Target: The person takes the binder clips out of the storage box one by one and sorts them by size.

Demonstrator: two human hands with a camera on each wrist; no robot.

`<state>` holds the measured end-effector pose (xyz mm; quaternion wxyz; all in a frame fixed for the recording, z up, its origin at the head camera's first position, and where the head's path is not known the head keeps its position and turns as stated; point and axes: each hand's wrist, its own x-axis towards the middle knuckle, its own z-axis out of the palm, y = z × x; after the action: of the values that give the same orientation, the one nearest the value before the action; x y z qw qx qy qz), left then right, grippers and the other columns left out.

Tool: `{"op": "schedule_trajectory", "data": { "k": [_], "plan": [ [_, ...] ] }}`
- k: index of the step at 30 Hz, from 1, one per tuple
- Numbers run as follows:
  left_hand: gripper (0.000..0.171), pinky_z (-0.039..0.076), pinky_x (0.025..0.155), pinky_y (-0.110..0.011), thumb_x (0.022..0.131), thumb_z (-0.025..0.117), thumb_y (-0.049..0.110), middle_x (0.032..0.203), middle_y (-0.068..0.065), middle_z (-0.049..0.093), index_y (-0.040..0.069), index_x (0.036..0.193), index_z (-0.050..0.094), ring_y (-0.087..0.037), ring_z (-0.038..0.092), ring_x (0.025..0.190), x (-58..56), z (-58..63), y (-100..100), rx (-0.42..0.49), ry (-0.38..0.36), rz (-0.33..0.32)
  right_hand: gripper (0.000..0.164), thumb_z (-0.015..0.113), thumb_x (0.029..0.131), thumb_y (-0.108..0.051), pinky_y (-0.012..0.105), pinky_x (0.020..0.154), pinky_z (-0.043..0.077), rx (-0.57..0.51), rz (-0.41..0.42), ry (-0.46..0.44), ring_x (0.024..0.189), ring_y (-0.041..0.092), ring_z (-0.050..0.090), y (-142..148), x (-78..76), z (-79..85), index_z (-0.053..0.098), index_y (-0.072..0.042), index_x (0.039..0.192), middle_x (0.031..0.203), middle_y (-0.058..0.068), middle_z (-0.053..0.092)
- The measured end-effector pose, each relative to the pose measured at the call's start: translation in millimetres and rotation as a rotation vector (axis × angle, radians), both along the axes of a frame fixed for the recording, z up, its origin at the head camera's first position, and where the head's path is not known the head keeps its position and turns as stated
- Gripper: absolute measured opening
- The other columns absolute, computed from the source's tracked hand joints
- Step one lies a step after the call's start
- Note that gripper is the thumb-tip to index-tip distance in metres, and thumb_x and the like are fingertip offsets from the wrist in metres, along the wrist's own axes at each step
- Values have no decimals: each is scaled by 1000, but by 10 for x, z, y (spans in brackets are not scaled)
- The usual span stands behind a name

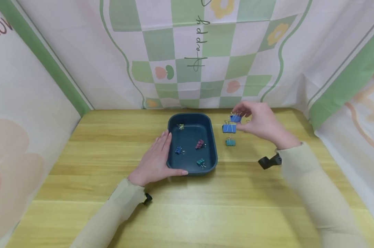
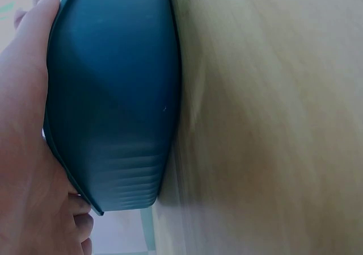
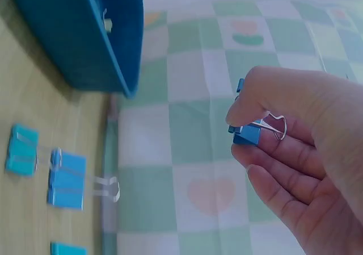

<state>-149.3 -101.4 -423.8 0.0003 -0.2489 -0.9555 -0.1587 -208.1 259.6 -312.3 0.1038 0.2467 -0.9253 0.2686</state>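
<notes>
My right hand (image 1: 259, 120) pinches a blue binder clip (image 1: 235, 118) between thumb and fingers, right of the dark blue tray (image 1: 214, 151). In the right wrist view, silver wire handles stick out from the held clip (image 3: 248, 134) toward the palm. A larger blue binder clip (image 1: 229, 128) lies on the table beside that hand, with a teal binder clip (image 1: 230, 142) closer to me. My left hand (image 1: 154, 160) rests against the tray's left side, fingers extended along the rim and thumb across its near left corner.
Inside the tray are a yellow clip (image 1: 181, 127), a pink clip (image 1: 200, 144), a small blue clip (image 1: 178, 150) and a teal clip (image 1: 200, 162). Another teal clip (image 3: 68, 249) shows partly at the right wrist view's lower edge. A checkered cloth (image 1: 187, 41) hangs behind the wooden table (image 1: 187, 213).
</notes>
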Motion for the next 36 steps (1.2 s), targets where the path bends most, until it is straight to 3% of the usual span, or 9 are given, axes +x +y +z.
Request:
{"op": "schedule_trajectory", "data": {
  "k": [6, 18, 26, 31, 36],
  "plan": [
    [139, 1, 122, -33, 71, 44, 98, 169, -13, -4, 3, 162, 0, -18, -8, 154, 8, 1, 2, -6, -15, 7, 43, 84, 76, 1, 52, 87, 52, -35, -76, -63, 96, 35, 65, 258, -2, -5, 67, 2, 115, 109, 18, 70],
    [138, 3, 123, -35, 72, 46, 97, 169, -14, -2, 2, 162, 2, -20, -6, 154, 4, -14, -3, 2, 7, -4, 31, 85, 76, -4, 50, 83, 49, 31, -178, -154, 92, 35, 64, 682, -72, -200, 71, -2, 104, 99, 15, 71],
    [139, 2, 123, -34, 71, 44, 98, 169, -13, -4, 3, 162, -1, -18, -8, 153, -10, -33, -9, -9, 3, -1, 37, 84, 77, -3, 44, 82, 49, 44, -166, -250, 92, 30, 62, 842, -145, -483, 70, -2, 111, 100, 12, 69],
    [139, 3, 123, -35, 72, 45, 97, 169, -13, -4, 3, 162, 0, -19, -7, 154, -13, -36, -10, 0, 2, -4, 40, 84, 75, 2, 45, 84, 53, 28, -127, -288, 93, 32, 64, 880, -188, -699, 67, 4, 111, 100, 15, 68],
    [139, 1, 123, -34, 71, 44, 98, 169, -13, -5, 3, 162, -1, -18, -8, 153, -14, -35, -8, -6, 0, -3, 39, 83, 74, 1, 46, 85, 54, 47, -132, -370, 93, 29, 63, 866, -172, -871, 66, 1, 110, 100, 12, 67]
  ]
}}
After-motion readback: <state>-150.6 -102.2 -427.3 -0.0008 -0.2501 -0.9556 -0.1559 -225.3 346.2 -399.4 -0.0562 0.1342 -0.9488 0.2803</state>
